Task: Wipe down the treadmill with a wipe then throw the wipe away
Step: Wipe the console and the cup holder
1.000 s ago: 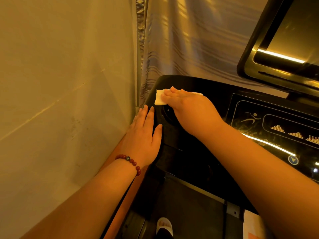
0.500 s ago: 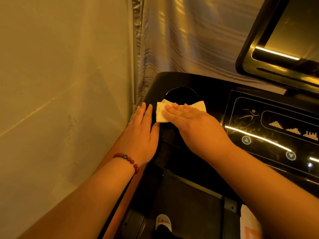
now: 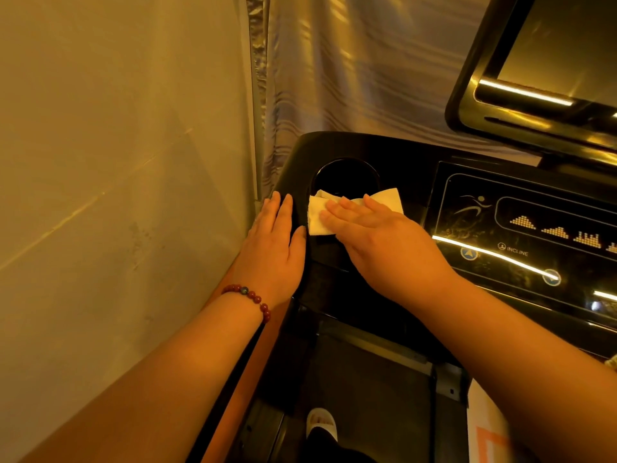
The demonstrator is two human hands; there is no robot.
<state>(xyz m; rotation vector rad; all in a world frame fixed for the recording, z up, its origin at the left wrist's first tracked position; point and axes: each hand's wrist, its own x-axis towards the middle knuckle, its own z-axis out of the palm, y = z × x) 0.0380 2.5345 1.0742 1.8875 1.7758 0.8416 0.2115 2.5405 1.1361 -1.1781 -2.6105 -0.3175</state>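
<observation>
Below cup holder (image 3: 345, 177), wipe (image 3: 317, 222), nearer now

Right hand (image 3: 377, 242) is drawing the wipe (image 3: 317, 218) back toward the person across the treadmill console (image 3: 334, 142). At 1.0 s ago it was pressing the wipe at the far left corner, beyond the cup holder (image 3: 345, 177) and covering it. Now the flat fingers (image 3: 335, 212) are pressing the wipe on the holder's near rim, and the opening is showing in full. Over the last 0.5 s the hand is hardly travelling. More wipe is showing: both ends are sticking out past the fingers.
</observation>
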